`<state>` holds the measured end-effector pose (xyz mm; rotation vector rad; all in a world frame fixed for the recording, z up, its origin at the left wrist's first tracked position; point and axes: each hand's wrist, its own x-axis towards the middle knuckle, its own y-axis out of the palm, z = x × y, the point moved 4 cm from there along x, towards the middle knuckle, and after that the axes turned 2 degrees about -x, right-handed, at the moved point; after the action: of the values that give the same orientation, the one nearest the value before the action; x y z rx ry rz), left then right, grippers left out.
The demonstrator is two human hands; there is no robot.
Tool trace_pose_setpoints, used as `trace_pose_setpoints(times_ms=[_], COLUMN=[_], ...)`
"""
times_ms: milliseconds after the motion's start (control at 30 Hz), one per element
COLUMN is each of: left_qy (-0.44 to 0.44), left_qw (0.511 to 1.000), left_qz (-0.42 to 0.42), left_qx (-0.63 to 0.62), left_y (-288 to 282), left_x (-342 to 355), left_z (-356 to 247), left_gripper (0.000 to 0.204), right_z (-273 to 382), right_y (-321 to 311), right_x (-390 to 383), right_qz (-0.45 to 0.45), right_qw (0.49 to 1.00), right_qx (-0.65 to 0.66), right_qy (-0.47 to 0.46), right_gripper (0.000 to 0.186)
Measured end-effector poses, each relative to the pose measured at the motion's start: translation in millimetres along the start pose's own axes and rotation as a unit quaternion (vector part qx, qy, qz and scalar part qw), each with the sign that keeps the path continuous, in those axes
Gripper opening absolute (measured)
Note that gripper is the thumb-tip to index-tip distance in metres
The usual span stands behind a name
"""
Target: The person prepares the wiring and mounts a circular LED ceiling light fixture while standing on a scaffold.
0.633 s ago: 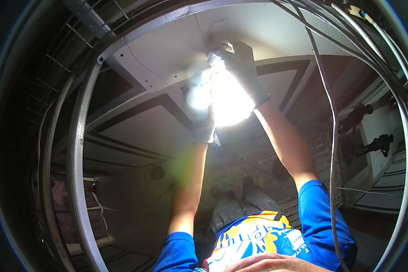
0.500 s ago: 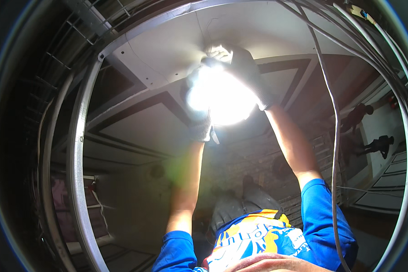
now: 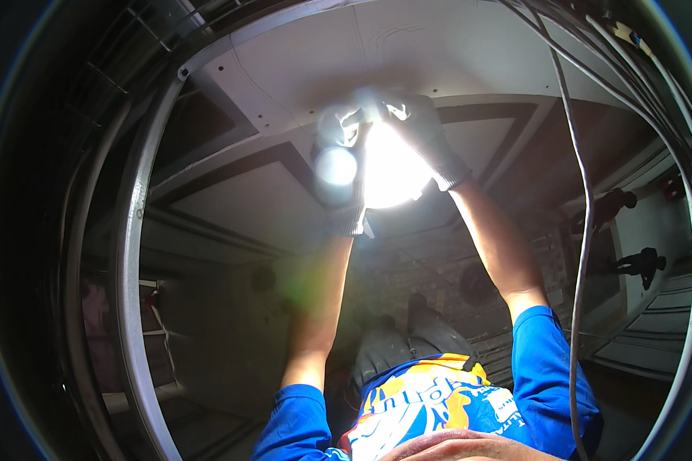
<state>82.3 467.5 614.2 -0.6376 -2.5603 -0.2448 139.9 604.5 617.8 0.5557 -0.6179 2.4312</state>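
Note:
Both my hands wear grey knitted gloves and are raised close together at the edge of a white panel [image 3: 307,61]. My left hand [image 3: 340,146] has its fingers curled inward, with a round spot of light on its back. My right hand [image 3: 417,127] is bent toward the left one, fingertips pinched together beside it. Whatever the fingertips hold is too small or too washed out to name. Between my wrists glares a very bright white lamp [image 3: 394,173], its shape lost in the light. A small pale pointed piece [image 3: 368,228] shows beside my left cuff.
A metal frame bar [image 3: 136,223] curves down the left side. A loose grey cable [image 3: 583,192] hangs at the right, near a bundle of cables [image 3: 630,69]. Farther off at the right are two people [image 3: 643,263]. Dark-bordered panels [image 3: 231,203] lie beyond my hands.
The glare has shrunk and uncovered more of my left glove and its fingers. My hands sit slightly lower against the panel edge. The whole view has shifted a little.

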Motion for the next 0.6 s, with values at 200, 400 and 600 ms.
trace_pose_setpoints(times_ms=[200,400,600], left_qy=[-0.040,-0.039,-0.038], left_qw=[0.999,0.998,0.999], left_qz=[0.016,0.008,0.014], left_qx=[0.014,0.038,0.028], left_y=[-13,-42,-43], left_x=[0,-4,-2], left_z=[0,-11,-8], left_gripper=[0.025,0.025,0.024], right_z=[-8,-39,-108], right_y=[10,0,-13], right_x=[-5,-25,-84], right_qz=[-0.023,-0.066,-0.110], right_qw=[1.000,0.997,0.987], right_qx=[0.003,0.014,-0.006], right_qy=[0.001,0.027,0.119], right_gripper=[0.032,0.029,0.027])
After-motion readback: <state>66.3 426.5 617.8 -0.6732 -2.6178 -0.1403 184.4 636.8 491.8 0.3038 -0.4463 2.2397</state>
